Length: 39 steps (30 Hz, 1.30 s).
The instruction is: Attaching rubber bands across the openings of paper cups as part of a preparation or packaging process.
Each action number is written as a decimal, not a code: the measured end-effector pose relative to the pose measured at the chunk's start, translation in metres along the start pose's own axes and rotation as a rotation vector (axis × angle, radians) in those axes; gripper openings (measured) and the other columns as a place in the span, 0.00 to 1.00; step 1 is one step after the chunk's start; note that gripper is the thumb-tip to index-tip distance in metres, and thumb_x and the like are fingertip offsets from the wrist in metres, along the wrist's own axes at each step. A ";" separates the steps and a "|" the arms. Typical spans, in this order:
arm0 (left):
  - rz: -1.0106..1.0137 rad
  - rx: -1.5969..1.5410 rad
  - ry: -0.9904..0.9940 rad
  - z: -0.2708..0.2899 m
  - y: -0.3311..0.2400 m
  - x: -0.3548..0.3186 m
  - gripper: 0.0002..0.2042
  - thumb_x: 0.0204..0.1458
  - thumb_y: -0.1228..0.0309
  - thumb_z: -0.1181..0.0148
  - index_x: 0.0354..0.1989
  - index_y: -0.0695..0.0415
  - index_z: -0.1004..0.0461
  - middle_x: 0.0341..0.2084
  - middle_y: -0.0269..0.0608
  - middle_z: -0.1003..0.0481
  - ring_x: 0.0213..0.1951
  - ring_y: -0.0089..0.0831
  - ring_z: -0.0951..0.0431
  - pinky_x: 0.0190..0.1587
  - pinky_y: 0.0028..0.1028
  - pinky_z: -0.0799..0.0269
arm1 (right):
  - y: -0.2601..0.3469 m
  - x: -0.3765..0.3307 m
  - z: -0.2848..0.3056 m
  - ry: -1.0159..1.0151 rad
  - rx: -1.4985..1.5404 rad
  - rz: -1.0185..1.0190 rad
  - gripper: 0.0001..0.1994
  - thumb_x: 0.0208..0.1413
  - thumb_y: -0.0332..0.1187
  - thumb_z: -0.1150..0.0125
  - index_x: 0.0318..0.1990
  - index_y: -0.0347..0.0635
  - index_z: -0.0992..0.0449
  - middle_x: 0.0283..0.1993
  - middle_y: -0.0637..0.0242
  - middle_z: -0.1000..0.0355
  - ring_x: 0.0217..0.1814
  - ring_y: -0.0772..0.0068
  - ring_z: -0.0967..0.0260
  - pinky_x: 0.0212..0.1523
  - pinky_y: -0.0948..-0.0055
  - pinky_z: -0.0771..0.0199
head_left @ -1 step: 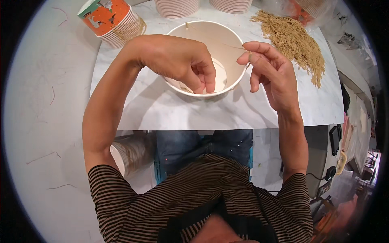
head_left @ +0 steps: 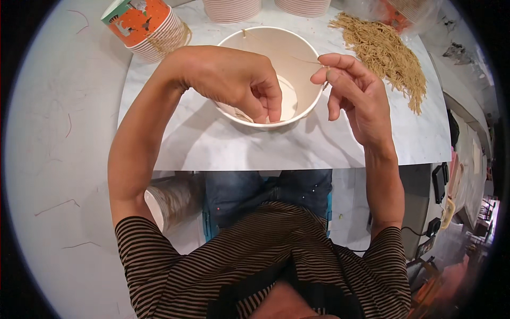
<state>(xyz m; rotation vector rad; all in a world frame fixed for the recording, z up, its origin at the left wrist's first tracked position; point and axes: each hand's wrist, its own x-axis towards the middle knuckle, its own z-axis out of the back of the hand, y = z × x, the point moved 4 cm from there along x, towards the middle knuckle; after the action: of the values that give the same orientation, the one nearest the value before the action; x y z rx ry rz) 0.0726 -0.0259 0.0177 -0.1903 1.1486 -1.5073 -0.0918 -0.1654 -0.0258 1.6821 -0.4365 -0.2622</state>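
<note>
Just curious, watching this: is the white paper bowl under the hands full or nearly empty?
Nearly empty. The white bowl shows bare inner wall and bottom, with only a few thin strands where the left hand reaches in.

A white marble table [head_left: 212,149] bears a bowl [head_left: 297,53], cup stacks [head_left: 151,29] and noodles [head_left: 385,53].

Left hand [head_left: 234,80] reaches into paper bowl [head_left: 297,58]; right hand [head_left: 353,90] pinches strand [head_left: 305,61].

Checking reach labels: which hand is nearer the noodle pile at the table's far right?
Right. The right hand hangs just left of the noodle pile, pinching a strand; the left hand is farther left, fingers dipped into the white bowl.
</note>
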 end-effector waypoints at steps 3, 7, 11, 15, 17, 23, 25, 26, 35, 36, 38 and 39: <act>0.018 0.043 0.031 -0.001 0.005 0.002 0.12 0.57 0.72 0.36 0.48 0.61 0.17 0.33 0.35 0.18 0.35 0.22 0.22 0.41 0.25 0.26 | -0.001 0.000 0.000 0.003 -0.006 -0.002 0.17 0.68 0.33 0.38 0.58 0.31 0.24 0.45 0.58 0.16 0.22 0.83 0.28 0.25 0.83 0.26; -0.119 0.035 -0.079 -0.004 0.013 0.004 0.14 0.59 0.72 0.38 0.52 0.61 0.19 0.38 0.35 0.19 0.40 0.22 0.23 0.45 0.26 0.26 | -0.002 0.000 0.000 0.000 -0.011 0.011 0.18 0.67 0.33 0.38 0.58 0.30 0.24 0.45 0.59 0.16 0.23 0.83 0.28 0.25 0.83 0.26; -0.163 -0.164 -0.015 -0.008 0.007 0.000 0.15 0.62 0.71 0.40 0.55 0.62 0.22 0.40 0.35 0.20 0.43 0.22 0.24 0.48 0.27 0.27 | -0.002 -0.001 -0.001 -0.006 -0.016 0.027 0.18 0.67 0.34 0.38 0.59 0.30 0.24 0.45 0.58 0.17 0.23 0.83 0.28 0.26 0.83 0.26; -0.081 -0.189 0.038 -0.010 0.004 0.002 0.14 0.63 0.71 0.38 0.53 0.63 0.22 0.38 0.35 0.20 0.40 0.21 0.25 0.45 0.26 0.27 | -0.002 0.001 -0.001 -0.004 0.003 0.037 0.19 0.67 0.35 0.37 0.58 0.30 0.24 0.45 0.58 0.17 0.23 0.84 0.28 0.27 0.83 0.26; -0.062 -0.183 0.047 -0.010 0.005 0.004 0.13 0.62 0.70 0.38 0.52 0.63 0.21 0.36 0.34 0.21 0.39 0.21 0.25 0.44 0.26 0.28 | -0.003 0.001 -0.002 0.009 0.006 0.024 0.19 0.67 0.36 0.37 0.58 0.30 0.24 0.46 0.58 0.17 0.24 0.84 0.28 0.27 0.83 0.25; -0.094 -0.153 0.033 -0.013 0.002 0.009 0.09 0.60 0.69 0.36 0.43 0.63 0.20 0.30 0.32 0.22 0.34 0.20 0.26 0.38 0.26 0.31 | -0.005 0.002 -0.001 0.004 0.018 0.030 0.18 0.67 0.35 0.37 0.58 0.31 0.24 0.46 0.58 0.17 0.24 0.84 0.28 0.27 0.83 0.24; -0.109 -0.137 0.024 -0.014 0.001 0.013 0.08 0.59 0.69 0.36 0.40 0.62 0.20 0.29 0.31 0.22 0.33 0.20 0.26 0.37 0.25 0.31 | -0.004 0.002 -0.003 0.008 0.019 0.030 0.18 0.67 0.34 0.37 0.58 0.31 0.24 0.46 0.58 0.17 0.24 0.84 0.28 0.27 0.83 0.24; -0.087 -0.108 0.057 -0.015 0.003 0.015 0.08 0.58 0.69 0.37 0.38 0.62 0.21 0.28 0.31 0.22 0.33 0.20 0.26 0.37 0.26 0.31 | -0.004 0.002 -0.003 0.007 0.020 0.032 0.18 0.67 0.34 0.37 0.58 0.31 0.24 0.46 0.58 0.17 0.24 0.84 0.28 0.27 0.83 0.24; -0.081 -0.202 0.019 -0.019 0.011 0.021 0.05 0.55 0.74 0.42 0.33 0.62 0.23 0.29 0.32 0.21 0.31 0.21 0.26 0.36 0.25 0.32 | -0.003 0.001 -0.004 -0.018 0.034 0.007 0.16 0.67 0.32 0.38 0.57 0.30 0.23 0.46 0.57 0.17 0.23 0.82 0.28 0.25 0.82 0.25; -0.090 -0.253 0.004 -0.019 0.010 0.019 0.05 0.56 0.74 0.44 0.34 0.62 0.23 0.29 0.33 0.21 0.31 0.22 0.26 0.36 0.25 0.32 | -0.003 0.001 -0.004 -0.011 0.030 0.003 0.16 0.67 0.32 0.38 0.57 0.30 0.23 0.46 0.57 0.17 0.23 0.82 0.28 0.25 0.82 0.25; -0.056 -0.274 0.013 -0.017 0.003 0.011 0.07 0.56 0.75 0.46 0.37 0.62 0.23 0.32 0.34 0.20 0.31 0.22 0.25 0.38 0.26 0.30 | -0.004 0.000 -0.005 -0.015 0.013 0.002 0.16 0.67 0.31 0.38 0.57 0.30 0.23 0.45 0.56 0.17 0.23 0.82 0.28 0.25 0.81 0.25; -0.029 -0.287 0.035 -0.016 0.001 0.010 0.09 0.56 0.75 0.48 0.41 0.63 0.24 0.34 0.36 0.20 0.32 0.23 0.25 0.39 0.26 0.29 | -0.006 0.000 -0.004 -0.009 0.006 -0.006 0.16 0.67 0.31 0.38 0.57 0.30 0.23 0.45 0.56 0.17 0.23 0.82 0.28 0.25 0.81 0.25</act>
<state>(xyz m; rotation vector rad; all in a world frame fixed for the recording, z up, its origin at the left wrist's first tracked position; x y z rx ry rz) 0.0589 -0.0256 0.0044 -0.3781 1.3932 -1.3699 -0.0894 -0.1607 -0.0309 1.6887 -0.4399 -0.2732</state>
